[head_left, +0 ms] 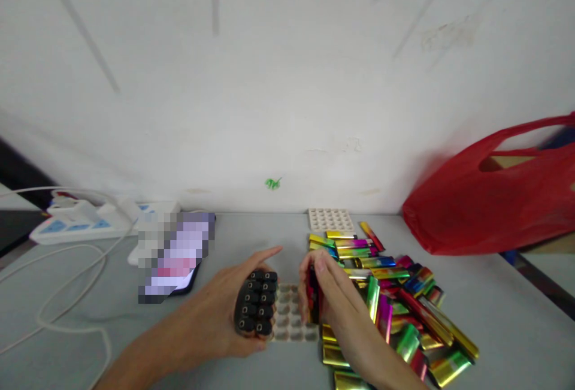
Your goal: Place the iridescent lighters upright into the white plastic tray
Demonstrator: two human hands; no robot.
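Observation:
My left hand (211,306) is cupped along the left side of a block of upright pieces with black ends (257,303). Its thumb stretches out past the top of the block, apart from the fingers, which are partly hidden below. These pieces stand in two columns at the left of a white tray (294,318) with round pits. My right hand (330,297), over the tray's right side, is closed around one or more dark red, shiny lighter-like cases (313,294). How many it holds is hidden by the fingers.
A loose pile of shiny coloured cases (406,342) spreads to the right. Behind it lies a second pitted tray (331,218) against the wall. A phone (184,258), a white power strip (81,222) and cables lie left. A red bag (494,192) stands at the right.

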